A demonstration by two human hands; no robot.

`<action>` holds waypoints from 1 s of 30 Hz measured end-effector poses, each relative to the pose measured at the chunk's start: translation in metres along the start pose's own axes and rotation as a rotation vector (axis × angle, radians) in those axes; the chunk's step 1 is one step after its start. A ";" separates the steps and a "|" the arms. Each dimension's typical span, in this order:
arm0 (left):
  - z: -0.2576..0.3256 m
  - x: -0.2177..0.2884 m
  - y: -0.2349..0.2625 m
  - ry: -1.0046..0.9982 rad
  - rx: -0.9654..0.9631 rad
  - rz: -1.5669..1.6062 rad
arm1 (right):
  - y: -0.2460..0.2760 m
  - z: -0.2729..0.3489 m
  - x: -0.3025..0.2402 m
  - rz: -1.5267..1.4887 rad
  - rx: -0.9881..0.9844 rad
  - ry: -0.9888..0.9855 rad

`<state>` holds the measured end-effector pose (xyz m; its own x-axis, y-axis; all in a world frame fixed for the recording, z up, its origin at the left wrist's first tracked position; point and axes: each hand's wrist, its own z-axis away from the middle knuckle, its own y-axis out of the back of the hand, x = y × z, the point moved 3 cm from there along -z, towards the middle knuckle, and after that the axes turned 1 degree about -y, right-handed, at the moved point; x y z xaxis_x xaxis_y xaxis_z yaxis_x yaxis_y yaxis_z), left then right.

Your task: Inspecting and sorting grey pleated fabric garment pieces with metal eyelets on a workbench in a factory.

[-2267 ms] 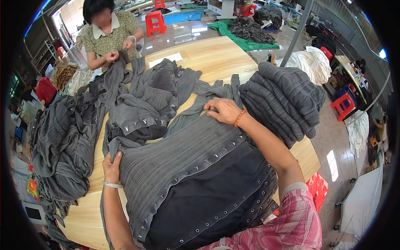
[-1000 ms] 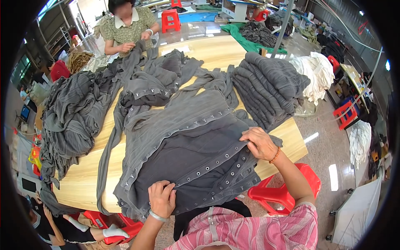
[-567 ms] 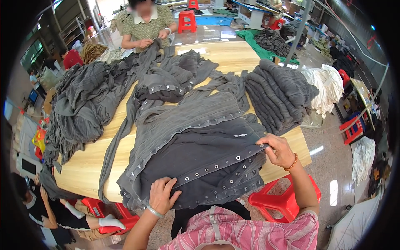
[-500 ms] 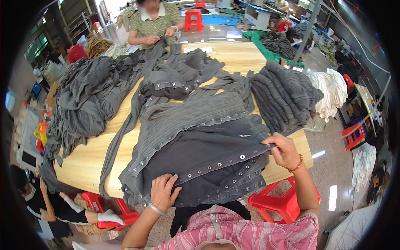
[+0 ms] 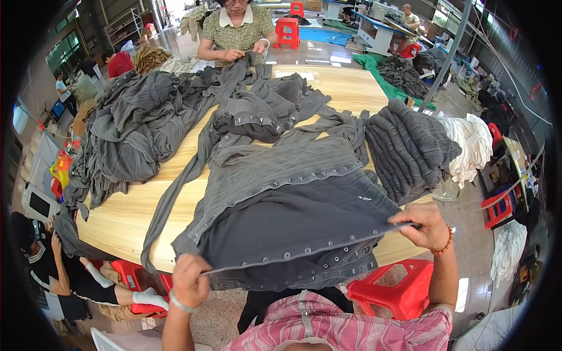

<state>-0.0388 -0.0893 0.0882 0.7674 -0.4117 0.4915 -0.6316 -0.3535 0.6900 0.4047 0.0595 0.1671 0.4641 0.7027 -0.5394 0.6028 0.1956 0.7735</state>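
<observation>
A dark grey ribbed garment (image 5: 293,213) with metal snaps along its edges lies spread in front of me on the wooden table. Its near edge, a strip set with round snaps, is stretched taut between my hands. My left hand (image 5: 191,282) is closed on the left end of that strip, slightly blurred. The right end is pinched in my right hand (image 5: 424,225), thumb on top. Below the raised edge, another layer with a row of snaps (image 5: 316,266) shows, hanging at the table's near side.
Loose grey garments (image 5: 126,134) heap on the left of the table (image 5: 132,216); a folded grey stack (image 5: 410,149) stands right. Across the table a person (image 5: 240,35) handles grey cloth. A red stool (image 5: 395,286) is near my right arm; another person (image 5: 52,263) sits at lower left.
My left hand, earlier resting with fingers spread on the garment, has moved left and closed on the edge. My right hand has shifted right and down. The strip is now pulled straight and lifted.
</observation>
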 end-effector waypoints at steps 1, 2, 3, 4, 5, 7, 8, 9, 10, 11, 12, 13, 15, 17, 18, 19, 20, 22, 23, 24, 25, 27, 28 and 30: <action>-0.003 0.007 0.011 0.005 -0.032 -0.020 | 0.002 0.005 0.000 -0.033 -0.067 -0.058; -0.005 0.012 0.018 0.010 -0.063 -0.014 | 0.004 0.009 -0.002 -0.066 -0.135 -0.117; -0.006 0.016 0.025 0.014 -0.093 -0.014 | 0.006 0.009 -0.007 -0.086 -0.176 -0.147; -0.004 0.016 0.027 0.025 -0.140 -0.012 | 0.005 0.010 -0.007 -0.087 -0.175 -0.147; -0.003 0.014 0.027 0.025 -0.142 -0.014 | 0.002 0.013 -0.004 -0.168 -0.212 -0.205; 0.000 0.005 0.018 0.101 -0.304 0.026 | -0.002 0.016 -0.002 -0.242 -0.248 -0.266; 0.003 0.000 0.013 0.143 -0.388 0.015 | -0.007 0.018 0.003 -0.205 -0.304 -0.337; 0.006 -0.005 0.005 0.159 -0.424 0.022 | -0.012 0.019 0.009 -0.167 -0.357 -0.408; 0.009 -0.009 -0.003 0.176 -0.461 0.030 | -0.015 0.021 0.014 -0.063 -0.392 -0.407; 0.008 -0.009 -0.008 0.167 -0.495 0.044 | -0.015 0.023 0.018 -0.060 -0.394 -0.409; 0.007 -0.009 -0.008 0.175 -0.494 0.042 | -0.016 0.026 0.025 -0.094 -0.428 -0.454; 0.005 -0.008 -0.007 0.150 -0.491 0.055 | -0.018 0.025 0.029 -0.129 -0.464 -0.499; -0.003 -0.003 0.006 0.137 -0.402 0.053 | -0.011 0.020 0.023 -0.171 -0.469 -0.488; -0.008 -0.012 0.019 0.190 -0.205 0.025 | -0.004 0.015 0.018 -0.216 -0.378 -0.432; -0.011 -0.020 0.022 0.258 -0.154 -0.008 | -0.001 0.008 0.012 -0.161 -0.330 -0.397; -0.015 -0.030 0.025 0.287 -0.100 -0.067 | -0.003 -0.001 0.013 -0.100 -0.319 -0.353; -0.019 -0.042 0.027 0.316 -0.047 -0.126 | -0.003 -0.012 0.014 -0.039 -0.307 -0.308; -0.023 -0.081 0.031 0.423 0.069 -0.027 | -0.008 -0.049 0.015 0.033 -0.176 -0.212; -0.035 -0.092 0.035 0.479 0.130 0.107 | -0.006 -0.064 0.019 0.060 -0.103 -0.227; -0.050 -0.103 0.034 0.484 0.176 0.203 | -0.003 -0.080 0.022 0.093 -0.021 -0.173; -0.065 -0.109 0.039 0.460 0.200 0.287 | 0.000 -0.094 0.027 0.106 0.061 -0.125; -0.091 -0.107 0.054 0.448 0.162 0.379 | 0.014 -0.111 0.035 0.013 0.118 -0.205; -0.095 -0.113 0.055 0.444 0.137 0.431 | 0.009 -0.122 0.041 -0.021 0.120 -0.224; -0.097 -0.124 0.048 0.453 0.143 0.500 | -0.002 -0.137 0.057 -0.071 0.154 -0.202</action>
<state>-0.1535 0.0260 0.1122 0.3308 -0.1739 0.9275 -0.9063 -0.3324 0.2610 0.3406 0.1926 0.1801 0.5282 0.5370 -0.6578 0.7230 0.1218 0.6800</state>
